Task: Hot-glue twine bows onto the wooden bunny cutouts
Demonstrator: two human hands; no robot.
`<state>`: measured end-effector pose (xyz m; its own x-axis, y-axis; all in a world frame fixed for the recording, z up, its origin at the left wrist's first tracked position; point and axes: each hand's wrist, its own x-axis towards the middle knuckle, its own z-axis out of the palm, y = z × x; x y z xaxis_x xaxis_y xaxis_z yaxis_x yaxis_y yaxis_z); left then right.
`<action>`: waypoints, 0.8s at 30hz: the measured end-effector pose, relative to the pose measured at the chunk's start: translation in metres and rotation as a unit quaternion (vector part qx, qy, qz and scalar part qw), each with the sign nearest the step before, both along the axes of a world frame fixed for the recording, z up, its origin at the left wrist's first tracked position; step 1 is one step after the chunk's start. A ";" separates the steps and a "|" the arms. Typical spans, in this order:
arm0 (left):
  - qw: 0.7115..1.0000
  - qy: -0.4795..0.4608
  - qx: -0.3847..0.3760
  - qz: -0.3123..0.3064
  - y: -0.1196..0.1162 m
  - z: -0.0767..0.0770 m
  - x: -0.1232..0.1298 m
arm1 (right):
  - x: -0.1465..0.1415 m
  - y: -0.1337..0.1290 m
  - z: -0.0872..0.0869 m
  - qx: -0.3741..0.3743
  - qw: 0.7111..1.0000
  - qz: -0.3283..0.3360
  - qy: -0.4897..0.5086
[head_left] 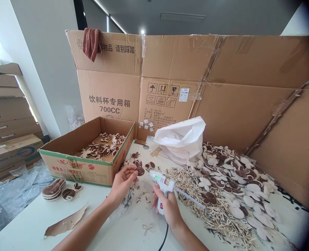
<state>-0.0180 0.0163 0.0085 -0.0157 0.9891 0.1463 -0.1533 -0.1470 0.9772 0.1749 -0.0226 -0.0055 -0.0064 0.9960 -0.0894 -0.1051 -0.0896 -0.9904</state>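
In my left hand (124, 181) a brown felt bunny-shaped piece (139, 168) is pinched between thumb and fingers. My right hand (167, 205) wraps round the handle of a white hot glue gun (163, 186) with a green light. The gun's nozzle points left, a short gap from the felt piece, and a glue stick (191, 198) sticks out of its back. On the table below lies a small cream bow (147, 228). Beyond the nozzle sits another brown felt piece (150, 165).
An open carton (76, 170) holding several finished-looking pieces stands at the left. To the right are a heap of felt pieces (227, 170), a pile of cream bows (219, 219) and a white bag (182, 139). Cardboard walls (170, 59) close off the back.
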 end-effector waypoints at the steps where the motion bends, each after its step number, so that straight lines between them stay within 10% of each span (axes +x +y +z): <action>1: 1.000 -0.003 -0.002 -0.010 -0.001 0.001 0.000 | 0.000 0.000 0.001 0.002 1.000 -0.004 0.006; 9: 0.988 0.011 -0.020 -0.151 -0.010 0.003 0.008 | 0.002 0.000 0.005 0.002 0.995 -0.022 0.093; 24: 0.979 0.056 -0.005 -0.197 -0.012 -0.005 0.011 | 0.000 0.000 0.004 -0.014 0.993 -0.056 0.099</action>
<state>-0.0065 0.0047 0.0036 0.3838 0.9161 0.1159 -0.0873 -0.0890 0.9922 0.1752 -0.0229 -0.0016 0.0842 0.9886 -0.1252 -0.3082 -0.0937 -0.9467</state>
